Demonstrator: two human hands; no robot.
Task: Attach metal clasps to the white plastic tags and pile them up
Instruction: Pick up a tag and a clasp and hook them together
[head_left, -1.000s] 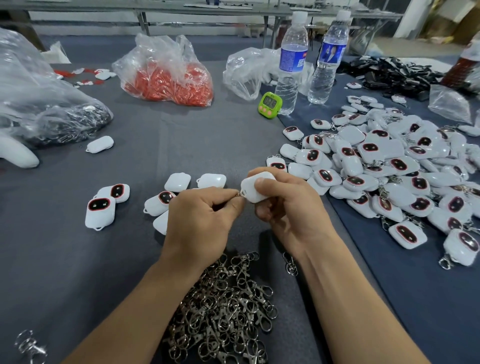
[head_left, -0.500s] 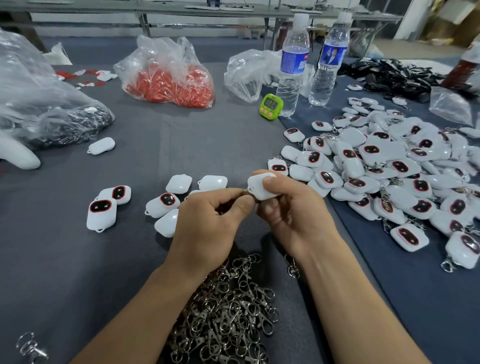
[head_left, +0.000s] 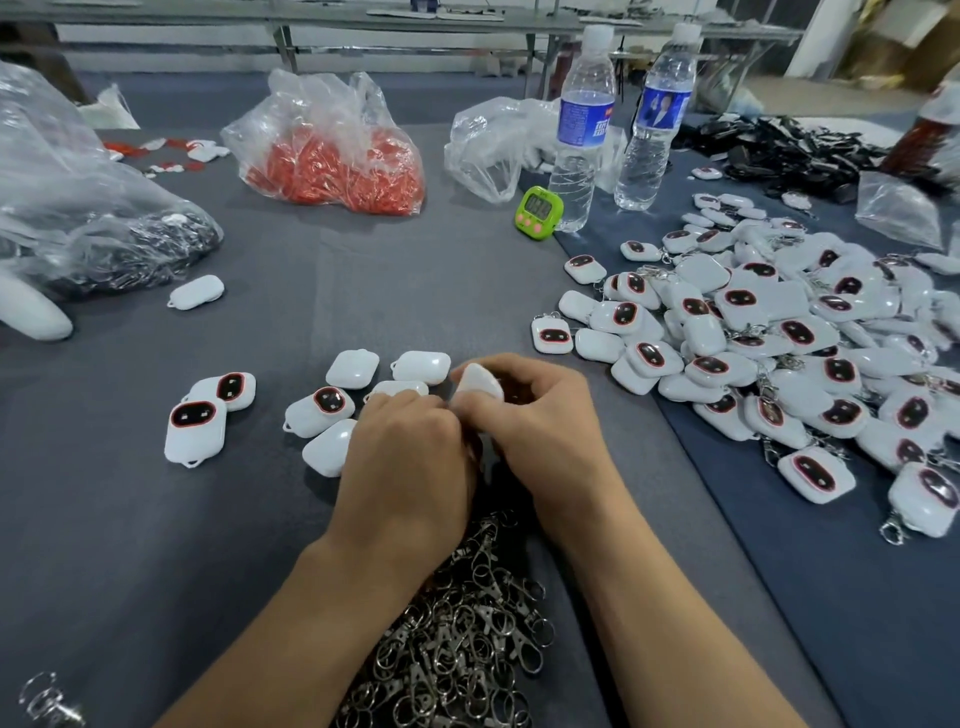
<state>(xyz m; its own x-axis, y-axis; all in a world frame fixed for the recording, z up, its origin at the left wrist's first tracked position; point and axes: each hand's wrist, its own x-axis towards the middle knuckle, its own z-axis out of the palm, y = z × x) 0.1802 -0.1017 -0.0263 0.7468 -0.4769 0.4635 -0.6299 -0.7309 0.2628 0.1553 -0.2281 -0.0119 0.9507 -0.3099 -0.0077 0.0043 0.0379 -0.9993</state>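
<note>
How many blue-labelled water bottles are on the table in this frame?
2. One bottle stands just behind the green timer; the second bottle stands to its right, slightly farther back. The plastic bags could hide others.

The left hand (head_left: 410, 457) and the right hand (head_left: 535, 415) are both bare, each joined at a narrow wrist to a bare forearm, left forearm (head_left: 291, 623) and right forearm (head_left: 649, 597), uncovered to the view's lower edge.

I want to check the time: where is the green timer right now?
Head view, far centre: the green timer stands just left of the nearer water bottle, right of the bag of red pieces.
</note>
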